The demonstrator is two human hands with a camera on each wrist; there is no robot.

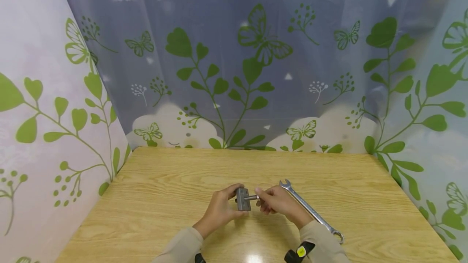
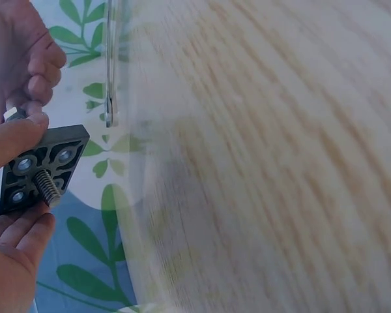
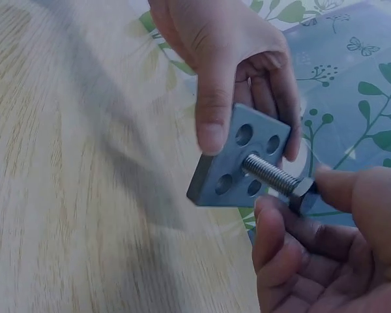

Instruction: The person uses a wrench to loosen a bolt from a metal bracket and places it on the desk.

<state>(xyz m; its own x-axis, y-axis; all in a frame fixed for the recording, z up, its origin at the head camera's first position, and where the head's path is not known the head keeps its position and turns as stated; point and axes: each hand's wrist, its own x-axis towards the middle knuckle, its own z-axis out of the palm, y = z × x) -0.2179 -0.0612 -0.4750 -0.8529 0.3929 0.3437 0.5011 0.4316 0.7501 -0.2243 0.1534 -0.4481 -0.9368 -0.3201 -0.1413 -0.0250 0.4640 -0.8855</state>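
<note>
Left hand: we see thumb and fingers curled, gripping the grey square plate by its edges. Right hand: nearly closed, pinching the bolt by its hex head. We note the bolt passing through the plate's centre, both above the wooden table; wrench lying beside the right hand.

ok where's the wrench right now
In the head view, the wrench lies slantwise on the wooden table, right of centre, just to the right of the right hand and beside the right sleeve.
</note>
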